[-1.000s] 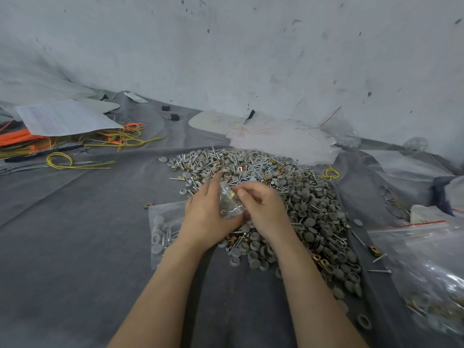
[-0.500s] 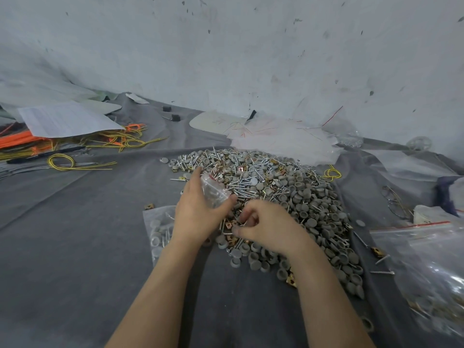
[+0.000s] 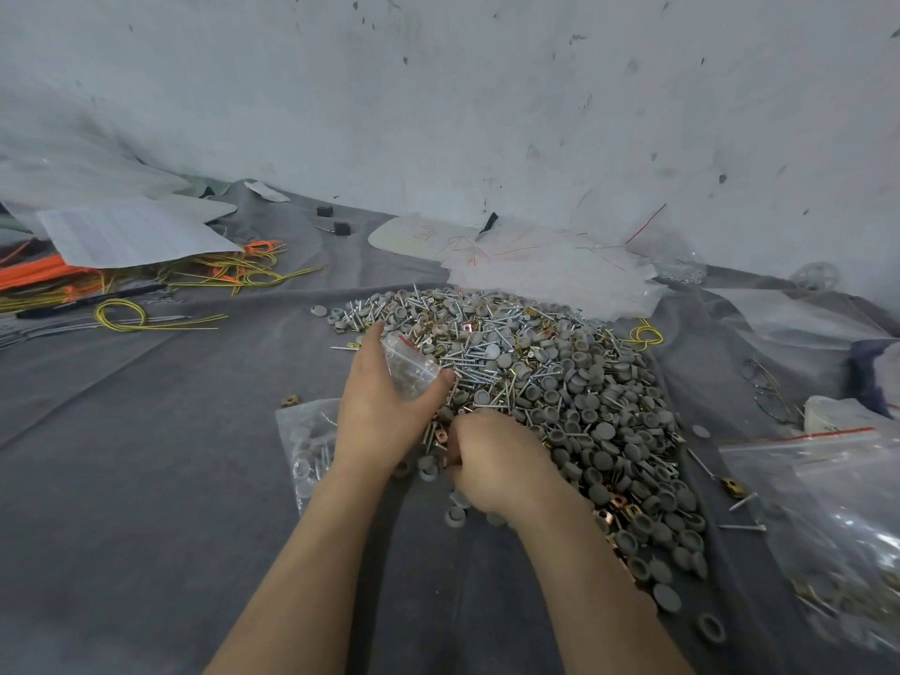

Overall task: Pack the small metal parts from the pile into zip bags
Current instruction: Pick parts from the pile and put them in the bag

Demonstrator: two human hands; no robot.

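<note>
Your left hand (image 3: pixel 384 411) grips a small clear zip bag with a red strip at its mouth (image 3: pixel 408 365). The thumb and the fingers are curled round it, and the bag is tilted above the near-left edge of the pile. Some grey parts show through its plastic.

The big pile of small metal parts (image 3: pixel 535 382) has grey round caps, silver screws and brass-coloured clips. It lies in the middle of the dark grey cloth (image 3: pixel 146 479) and stretches toward the near-right side.

Your right hand (image 3: pixel 492 460) is just beside the left one, with its fingers bent down into the near edge of the pile. The fingertips are hidden under the hand, so I cannot tell if they hold a part.

A second clear zip bag filled with grey caps (image 3: pixel 307 440) lies flat on the cloth, partly under your left wrist. One loose brass clip (image 3: pixel 290 400) lies just to the left of it.

Near the right edge of the cloth lies a large clear plastic bag with a red strip (image 3: pixel 828 504). It has parts inside.

Behind the pile, toward the far edge, there are white plastic sheets (image 3: pixel 550 275).

In the far-left corner a white paper sheet (image 3: pixel 131 231) covers part of a bundle of yellow wires (image 3: pixel 229 275).
</note>
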